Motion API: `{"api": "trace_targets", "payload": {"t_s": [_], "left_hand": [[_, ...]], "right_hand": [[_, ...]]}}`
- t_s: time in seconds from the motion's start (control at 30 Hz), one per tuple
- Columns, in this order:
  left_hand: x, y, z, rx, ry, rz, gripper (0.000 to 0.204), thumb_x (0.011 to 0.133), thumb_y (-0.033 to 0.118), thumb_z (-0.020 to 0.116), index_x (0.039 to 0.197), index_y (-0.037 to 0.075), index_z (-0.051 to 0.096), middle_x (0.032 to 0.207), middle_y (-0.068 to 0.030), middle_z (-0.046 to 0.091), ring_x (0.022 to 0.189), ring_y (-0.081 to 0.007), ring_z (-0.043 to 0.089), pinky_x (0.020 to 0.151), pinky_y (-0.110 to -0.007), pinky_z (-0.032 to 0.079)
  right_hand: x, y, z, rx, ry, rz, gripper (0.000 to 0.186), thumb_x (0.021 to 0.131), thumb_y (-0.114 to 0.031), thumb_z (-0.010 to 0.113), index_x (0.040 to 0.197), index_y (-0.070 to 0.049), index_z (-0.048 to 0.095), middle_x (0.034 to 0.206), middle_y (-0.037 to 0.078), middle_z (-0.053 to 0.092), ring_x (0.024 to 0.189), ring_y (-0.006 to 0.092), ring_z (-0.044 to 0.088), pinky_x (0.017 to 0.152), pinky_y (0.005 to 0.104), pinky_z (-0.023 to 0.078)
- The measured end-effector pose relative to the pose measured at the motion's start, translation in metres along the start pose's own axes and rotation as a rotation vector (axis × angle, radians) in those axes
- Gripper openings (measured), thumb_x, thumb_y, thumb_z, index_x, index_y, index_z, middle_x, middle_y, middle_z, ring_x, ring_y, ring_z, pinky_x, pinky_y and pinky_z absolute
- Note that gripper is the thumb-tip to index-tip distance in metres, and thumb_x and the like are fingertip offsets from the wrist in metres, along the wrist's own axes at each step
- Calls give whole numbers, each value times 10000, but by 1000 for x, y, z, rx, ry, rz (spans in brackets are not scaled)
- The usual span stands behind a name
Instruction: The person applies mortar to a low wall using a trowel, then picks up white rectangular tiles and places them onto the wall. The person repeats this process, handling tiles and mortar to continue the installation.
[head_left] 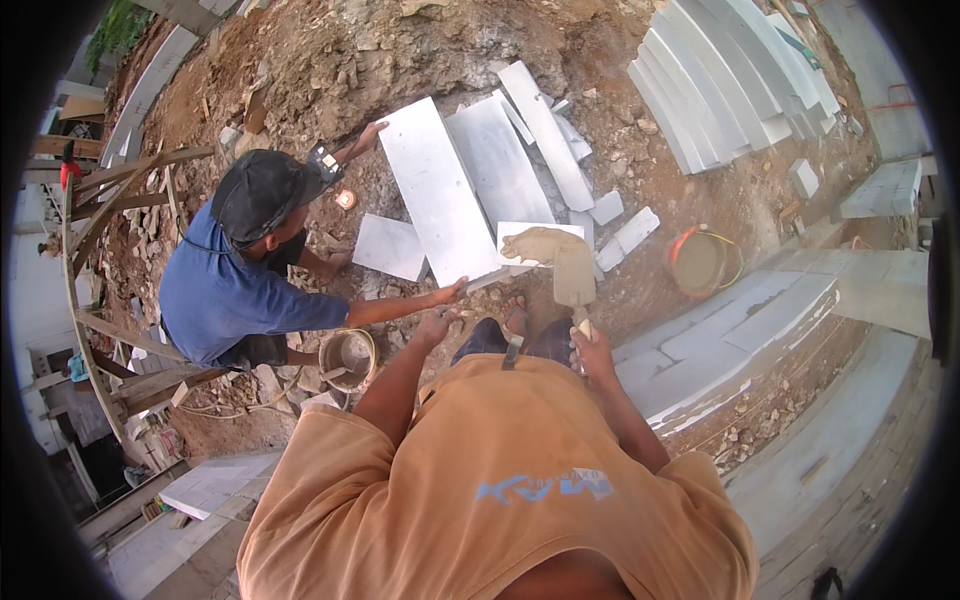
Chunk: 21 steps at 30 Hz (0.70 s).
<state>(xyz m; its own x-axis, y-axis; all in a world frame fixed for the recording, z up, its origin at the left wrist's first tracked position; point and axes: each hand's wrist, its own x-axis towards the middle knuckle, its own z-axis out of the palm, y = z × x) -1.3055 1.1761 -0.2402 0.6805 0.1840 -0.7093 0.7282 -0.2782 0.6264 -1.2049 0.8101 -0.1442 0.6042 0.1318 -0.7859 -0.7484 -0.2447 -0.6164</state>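
Note:
My right hand [593, 352] is closed around the handle of a trowel [573, 278], whose flat blade is coated with wet grey mortar. The blade lies at the edge of a short white block [508, 231] with mortar spread on its top. My left hand [435, 326] is held out to the left with bent fingers and nothing visible in it. Just beyond it, a co-worker's hand [450, 292] grips the near end of a long white block [432, 190]. The co-worker's other hand [370, 137] holds the far end.
The co-worker [240, 270] crouches at the left. A mortar bucket [700, 263] stands at the right, another bucket [348, 360] at the left. Loose blocks [545, 135] and a large block stack [730, 85] lie beyond. A low block wall [740, 330] runs along the right; wooden poles [125, 200] stand left.

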Motion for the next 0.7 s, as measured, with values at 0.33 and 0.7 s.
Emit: {"api": "trace_targets", "payload": {"t_s": [0.33, 0.7], "left_hand": [[3, -3, 5, -158, -6, -85, 554, 974, 393, 590, 1333, -28, 591, 1375, -214, 589, 1287, -340, 546, 1084, -411, 400], [-27, -4, -4, -52, 33, -149, 563, 978, 375, 587, 1353, -44, 569, 1292, -217, 641, 1209, -327, 599, 1029, -402, 441]], "right_hand": [[15, -3, 68, 30, -323, -15, 283, 993, -293, 609, 1158, -66, 575, 806, 7, 556, 543, 83, 525, 431, 251, 410], [62, -24, 90, -331, -106, -228, 444, 922, -381, 682, 1071, 32, 609, 812, 160, 680, 562, 235, 642, 531, 392, 507]]}}
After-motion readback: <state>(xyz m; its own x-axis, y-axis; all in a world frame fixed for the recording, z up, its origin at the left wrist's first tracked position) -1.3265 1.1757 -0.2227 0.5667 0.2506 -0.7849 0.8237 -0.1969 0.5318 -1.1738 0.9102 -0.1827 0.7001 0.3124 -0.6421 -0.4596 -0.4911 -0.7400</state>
